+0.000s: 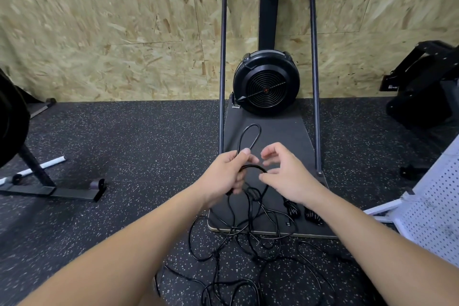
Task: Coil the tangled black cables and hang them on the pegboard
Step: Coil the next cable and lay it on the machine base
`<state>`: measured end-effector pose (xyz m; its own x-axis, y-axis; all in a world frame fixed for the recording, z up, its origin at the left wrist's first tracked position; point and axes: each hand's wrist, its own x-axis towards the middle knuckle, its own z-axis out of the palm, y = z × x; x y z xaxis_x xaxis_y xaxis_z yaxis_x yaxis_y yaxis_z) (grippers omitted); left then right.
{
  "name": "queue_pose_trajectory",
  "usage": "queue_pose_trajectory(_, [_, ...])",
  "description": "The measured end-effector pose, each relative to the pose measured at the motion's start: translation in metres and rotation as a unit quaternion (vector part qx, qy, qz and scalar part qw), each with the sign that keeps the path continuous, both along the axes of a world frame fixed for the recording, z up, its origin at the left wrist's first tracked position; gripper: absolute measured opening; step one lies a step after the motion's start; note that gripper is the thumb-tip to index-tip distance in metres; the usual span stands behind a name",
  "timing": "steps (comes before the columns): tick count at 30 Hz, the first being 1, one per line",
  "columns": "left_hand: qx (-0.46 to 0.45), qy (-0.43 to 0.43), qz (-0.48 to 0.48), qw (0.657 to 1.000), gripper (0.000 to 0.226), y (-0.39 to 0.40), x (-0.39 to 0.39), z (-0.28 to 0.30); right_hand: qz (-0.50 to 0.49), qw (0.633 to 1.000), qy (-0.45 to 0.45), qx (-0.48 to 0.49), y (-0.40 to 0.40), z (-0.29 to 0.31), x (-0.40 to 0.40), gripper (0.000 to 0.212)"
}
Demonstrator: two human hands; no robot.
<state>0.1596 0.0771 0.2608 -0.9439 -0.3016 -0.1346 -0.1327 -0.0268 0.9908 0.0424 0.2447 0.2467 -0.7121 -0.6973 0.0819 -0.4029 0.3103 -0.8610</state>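
Observation:
A tangle of black cables sprawls over the speckled floor and the front edge of a dark platform. My left hand is closed around one cable, and a loop of it stands up above my thumb. My right hand is just to the right, thumb and forefinger pinching the same cable where it arcs out of my left fist; the other fingers are spread. Two small coiled cables lie on the platform under my right wrist. The white pegboard leans at the right edge.
A black fan-wheel exercise machine with a tall metal frame stands on the platform against the chipboard wall. Another machine's base sits at the left. Dark equipment fills the right.

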Motion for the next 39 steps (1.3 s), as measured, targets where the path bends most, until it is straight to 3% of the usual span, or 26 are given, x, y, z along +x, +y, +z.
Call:
queue_pose_trajectory(3, [0.063,0.04,-0.011,0.997,0.042,-0.004,0.002,0.005,0.07,0.993,-0.034,0.093,0.006,-0.011,-0.003,0.053])
queue_pose_trajectory(6, [0.085,0.054,-0.015,0.995,0.041,-0.011,0.005,0.008,0.148,0.973,-0.109,0.138,0.01,-0.02,-0.001,0.021])
queue_pose_trajectory(8, [0.025,0.045,0.009,0.999,0.041,-0.018,0.006,0.007,0.137,0.973,-0.132,0.128,0.011,-0.021,0.0,0.018])
queue_pose_trajectory(10, [-0.102,0.029,0.053,0.993,0.044,-0.028,0.005,0.002,0.079,0.982,-0.145,0.092,0.009,-0.012,-0.001,0.024])
queue_pose_trajectory(13, [-0.211,0.003,0.095,0.973,0.078,-0.031,0.006,-0.004,-0.017,0.988,-0.15,-0.023,0.004,0.016,0.002,0.022])
queue_pose_trajectory(15, [-0.256,-0.013,0.081,0.963,0.088,-0.021,0.006,-0.008,-0.063,0.978,-0.162,-0.112,0.0,0.036,0.007,0.018])
queue_pose_trajectory(18, [-0.256,0.009,-0.025,0.966,0.056,0.007,0.005,-0.021,-0.122,0.953,-0.179,-0.212,-0.007,0.05,0.012,0.013])
queue_pose_trajectory(22, [-0.194,0.055,-0.098,0.975,0.024,0.041,0.005,-0.023,-0.174,0.935,-0.185,-0.248,-0.01,0.045,0.013,0.008])
queue_pose_trajectory(24, [-0.199,0.071,-0.078,0.974,0.022,0.045,0.004,-0.019,-0.181,0.947,-0.118,-0.238,-0.004,0.042,0.008,0.009])
queue_pose_trajectory(27, [-0.193,0.074,-0.06,0.977,0.019,0.041,0.004,-0.011,-0.181,0.964,0.138,-0.137,0.007,0.034,-0.003,0.005])
queue_pose_trajectory(28, [-0.187,0.076,-0.066,0.977,0.019,0.04,0.005,-0.008,-0.178,0.96,0.189,-0.101,0.008,0.031,-0.005,0.013])
queue_pose_trajectory(29, [-0.186,0.078,-0.073,0.977,0.02,0.039,0.006,-0.006,-0.162,0.966,0.185,-0.084,0.009,0.031,-0.008,0.024])
queue_pose_trajectory(32, [-0.171,0.084,-0.088,0.978,0.021,0.039,0.005,-0.005,-0.125,0.99,0.035,-0.049,0.009,0.034,-0.011,0.027])
queue_pose_trajectory(35, [-0.106,0.045,-0.098,0.989,0.027,0.039,0.005,-0.008,-0.123,0.988,-0.08,-0.058,0.003,0.035,-0.006,0.045])
queue_pose_trajectory(39, [-0.064,-0.017,-0.191,0.979,0.029,0.04,0.008,-0.008,-0.093,0.917,-0.296,-0.252,-0.011,0.036,0.004,0.042])
